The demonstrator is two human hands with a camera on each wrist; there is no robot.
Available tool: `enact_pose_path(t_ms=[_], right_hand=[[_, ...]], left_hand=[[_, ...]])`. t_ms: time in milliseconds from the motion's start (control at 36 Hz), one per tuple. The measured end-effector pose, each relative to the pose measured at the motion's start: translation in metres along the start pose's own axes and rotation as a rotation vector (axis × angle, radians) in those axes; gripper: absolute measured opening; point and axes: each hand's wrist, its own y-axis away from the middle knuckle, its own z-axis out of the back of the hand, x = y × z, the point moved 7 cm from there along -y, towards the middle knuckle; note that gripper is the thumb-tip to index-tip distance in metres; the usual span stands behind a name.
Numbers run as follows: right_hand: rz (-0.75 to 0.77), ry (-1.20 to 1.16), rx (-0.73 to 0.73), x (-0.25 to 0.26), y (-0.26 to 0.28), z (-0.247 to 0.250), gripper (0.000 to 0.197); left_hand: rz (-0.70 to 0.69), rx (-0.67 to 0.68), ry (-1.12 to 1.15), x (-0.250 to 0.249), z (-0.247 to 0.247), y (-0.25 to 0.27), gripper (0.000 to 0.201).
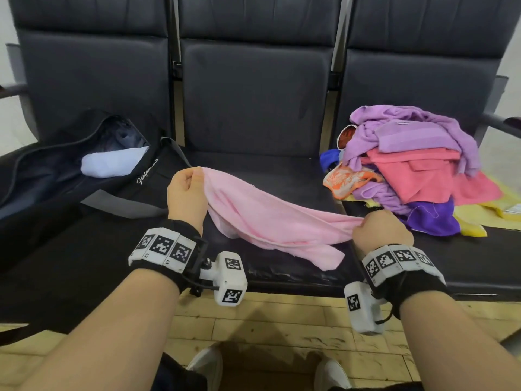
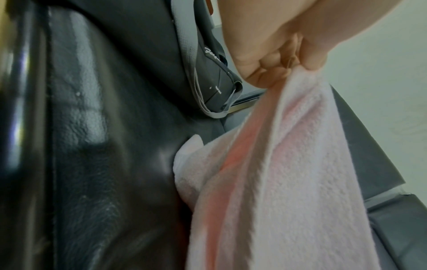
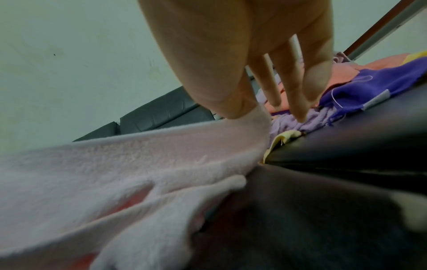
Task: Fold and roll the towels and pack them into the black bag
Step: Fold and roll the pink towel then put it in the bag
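A row of dark padded seats (image 1: 253,114) carries everything. At nine o'clock lies the open black bag (image 1: 56,176); at the centre the pink towel (image 1: 270,218) sags onto the cushion; at three o'clock sits a heap of coloured towels (image 1: 417,165).

Head view: black bag (image 1: 56,176) cut off at left frame edge, interior mostly dark; white item (image 1: 112,163) inside unidentifiable. Yellow cloth (image 1: 504,204) runs off right edge. Right wrist view: lower right blurred dark. Bag script (image 1: 147,172) illegible.

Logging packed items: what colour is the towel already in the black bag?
White or very pale blue rolled towel, clearest in the head view.
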Motion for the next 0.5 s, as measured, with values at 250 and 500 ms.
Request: enact_pose_path(t_ms=[250, 500], right_hand=[[0.125, -0.234, 0.000, 0.003, -0.001, 0.002, 0.030], [0.132, -0.233, 0.097, 0.000, 0.000, 0.000, 0.029]], left_hand=[[0.005, -0.036, 0.004, 0.001, 0.003, 0.000, 0.014], [0.105, -0.187, -0.042, 0.017, 0.020, -0.006, 0.032]])
